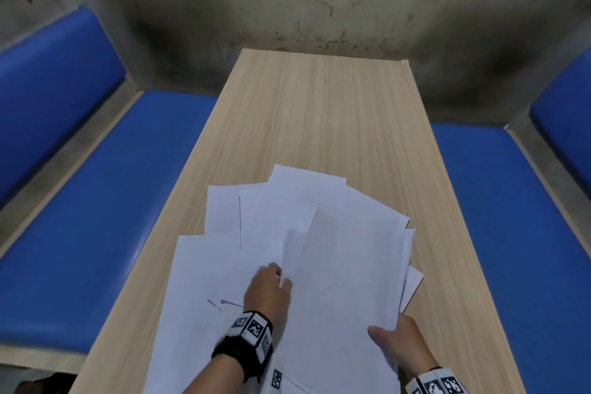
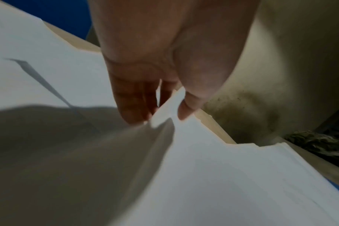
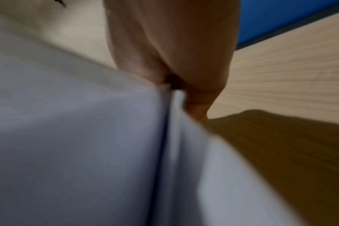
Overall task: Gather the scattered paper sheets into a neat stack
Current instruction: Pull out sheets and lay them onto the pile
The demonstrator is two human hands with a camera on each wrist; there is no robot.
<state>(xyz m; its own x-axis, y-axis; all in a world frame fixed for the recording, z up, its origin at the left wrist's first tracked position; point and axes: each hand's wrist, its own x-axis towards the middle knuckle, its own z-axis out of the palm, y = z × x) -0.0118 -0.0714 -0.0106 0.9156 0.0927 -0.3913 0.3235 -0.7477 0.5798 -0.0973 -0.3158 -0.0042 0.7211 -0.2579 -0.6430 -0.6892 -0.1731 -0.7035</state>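
Observation:
Several white paper sheets point(image 1: 297, 211) lie fanned and overlapping on the near half of the wooden table point(image 1: 319, 112). A raised bundle of sheets point(image 1: 345, 281) stands tilted above them. My left hand point(image 1: 271, 285) pinches the bundle's left edge between thumb and fingers; in the left wrist view the paper edge point(image 2: 170, 105) sits between the fingers point(image 2: 133, 97) and thumb. My right hand point(image 1: 396, 339) grips the bundle's lower right side, thumb on top, fingers underneath and hidden. The right wrist view, blurred, has the hand point(image 3: 184, 85) against the sheet edges point(image 3: 164, 137).
Blue padded benches point(image 1: 105, 189) flank the table on both sides, the right one point(image 1: 499, 217) close to the table edge. A stained concrete wall point(image 1: 319, 3) rises behind the table's far end. The far half of the tabletop shows bare wood.

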